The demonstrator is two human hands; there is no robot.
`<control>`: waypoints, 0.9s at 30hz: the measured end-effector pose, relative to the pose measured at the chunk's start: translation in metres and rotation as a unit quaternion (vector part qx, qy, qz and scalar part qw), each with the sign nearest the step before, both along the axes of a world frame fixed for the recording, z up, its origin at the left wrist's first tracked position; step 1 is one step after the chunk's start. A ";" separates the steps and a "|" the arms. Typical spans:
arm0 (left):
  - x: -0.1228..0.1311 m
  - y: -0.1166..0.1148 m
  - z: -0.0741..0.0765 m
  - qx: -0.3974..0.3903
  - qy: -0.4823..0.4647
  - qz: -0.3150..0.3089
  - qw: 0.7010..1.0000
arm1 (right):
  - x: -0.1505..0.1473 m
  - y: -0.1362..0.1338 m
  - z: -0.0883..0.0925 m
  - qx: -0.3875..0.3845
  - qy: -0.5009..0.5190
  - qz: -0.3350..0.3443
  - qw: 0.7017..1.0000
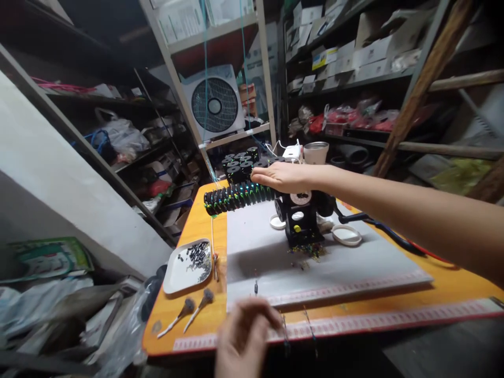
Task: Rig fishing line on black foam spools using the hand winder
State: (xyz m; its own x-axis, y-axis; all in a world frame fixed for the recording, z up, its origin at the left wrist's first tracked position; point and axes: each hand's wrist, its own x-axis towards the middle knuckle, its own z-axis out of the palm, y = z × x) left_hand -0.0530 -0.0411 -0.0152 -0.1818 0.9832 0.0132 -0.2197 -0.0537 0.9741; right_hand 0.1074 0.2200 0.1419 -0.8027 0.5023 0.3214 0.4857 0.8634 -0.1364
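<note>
My right hand (281, 176) reaches in from the right, palm down and fingers straight. It lies over the near end of a long row of black spools (236, 197) wound with green and blue strands. Under that hand stands a small black device (301, 220) with a yellow knob and a dark crank-like arm. Low in the middle, at the table's front edge, my left hand (246, 336) is curled and smeared by motion; whether it holds anything cannot be made out. Just beyond it is a small dark cylindrical piece (256, 287). Thin strands (310, 328) hang over the edge.
A white tray (173, 273) of small black pieces and two brushes (199, 310) lie at left. More black spools (240, 163) stand behind. White lids (346, 235) and tiny coloured bits (311, 251) lie on the grey board (252, 247). A ruler strip (354, 323) runs along the front.
</note>
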 end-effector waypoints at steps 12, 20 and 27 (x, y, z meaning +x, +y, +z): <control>0.018 0.117 0.043 0.005 -0.144 -0.255 0.956 | -0.030 -0.037 -0.001 -0.019 0.011 -0.037 0.999; 0.024 0.097 0.033 0.038 -0.052 -0.148 0.987 | -0.048 0.027 0.025 -0.155 -0.112 -0.045 0.981; 0.018 0.117 0.038 0.022 0.001 -0.107 0.994 | -0.048 0.008 0.042 -0.023 -0.045 -0.101 0.994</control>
